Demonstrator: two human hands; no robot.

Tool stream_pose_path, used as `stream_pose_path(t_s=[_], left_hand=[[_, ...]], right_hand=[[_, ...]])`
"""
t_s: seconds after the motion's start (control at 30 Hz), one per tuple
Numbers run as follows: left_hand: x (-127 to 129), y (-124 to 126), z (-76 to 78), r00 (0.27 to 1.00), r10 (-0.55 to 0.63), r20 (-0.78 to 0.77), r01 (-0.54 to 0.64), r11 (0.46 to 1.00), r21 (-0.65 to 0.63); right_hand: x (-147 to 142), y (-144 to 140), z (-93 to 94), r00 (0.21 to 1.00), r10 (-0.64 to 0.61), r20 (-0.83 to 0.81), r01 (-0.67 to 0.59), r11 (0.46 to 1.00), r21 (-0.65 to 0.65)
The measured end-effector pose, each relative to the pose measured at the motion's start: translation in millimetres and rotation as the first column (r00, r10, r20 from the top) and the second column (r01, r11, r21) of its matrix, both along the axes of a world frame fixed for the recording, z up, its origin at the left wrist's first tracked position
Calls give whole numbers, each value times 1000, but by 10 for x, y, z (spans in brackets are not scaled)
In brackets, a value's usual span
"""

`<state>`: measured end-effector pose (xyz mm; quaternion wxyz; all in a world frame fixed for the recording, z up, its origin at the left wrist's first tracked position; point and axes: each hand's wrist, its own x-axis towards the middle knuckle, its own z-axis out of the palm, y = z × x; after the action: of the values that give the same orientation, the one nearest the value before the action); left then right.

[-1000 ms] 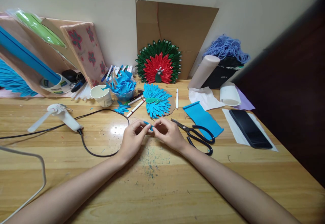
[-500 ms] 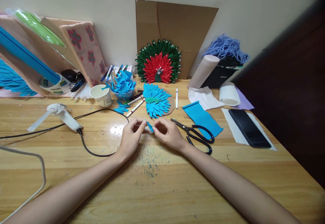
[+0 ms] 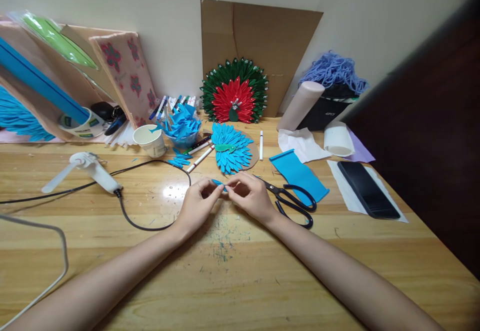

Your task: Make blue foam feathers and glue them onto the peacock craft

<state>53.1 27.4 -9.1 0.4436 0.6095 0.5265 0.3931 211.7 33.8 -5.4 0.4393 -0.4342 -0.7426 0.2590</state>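
Note:
My left hand (image 3: 197,204) and my right hand (image 3: 250,196) meet at the middle of the wooden table (image 3: 240,276), fingertips pinched together on a small blue paper piece (image 3: 219,183). Most of that piece is hidden by my fingers. Just beyond my hands lies a blue paper peacock (image 3: 231,153) on a brown disc. A clear cup of blue paper pieces (image 3: 182,126) stands left of it, with a few loose blue petals (image 3: 180,160) in front.
Black scissors (image 3: 292,201) lie by my right wrist, beside a blue paper strip (image 3: 299,173). A phone (image 3: 367,189) rests on white paper at right. At left are a glue gun (image 3: 92,169) with black cord, a paper cup (image 3: 150,140) and markers (image 3: 201,158). A red-green peacock (image 3: 234,92) leans on cardboard.
My hands parted slightly half a second ago, showing the blue piece between them, then closed together again over it. Nothing else on the table moved.

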Motion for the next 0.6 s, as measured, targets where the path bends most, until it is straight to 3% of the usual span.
stream_pose_path(t_s=[0.23,0.6], left_hand=[[0,-4,24,1000,-25,7,25,999,-36],[-2,18,66,999,-35,36,36,999,-32]], right_hand=[[-8,-19,23,997,-36,61,30,995,100],[-5,-61,-32,935,-23,353,-47,981,188]])
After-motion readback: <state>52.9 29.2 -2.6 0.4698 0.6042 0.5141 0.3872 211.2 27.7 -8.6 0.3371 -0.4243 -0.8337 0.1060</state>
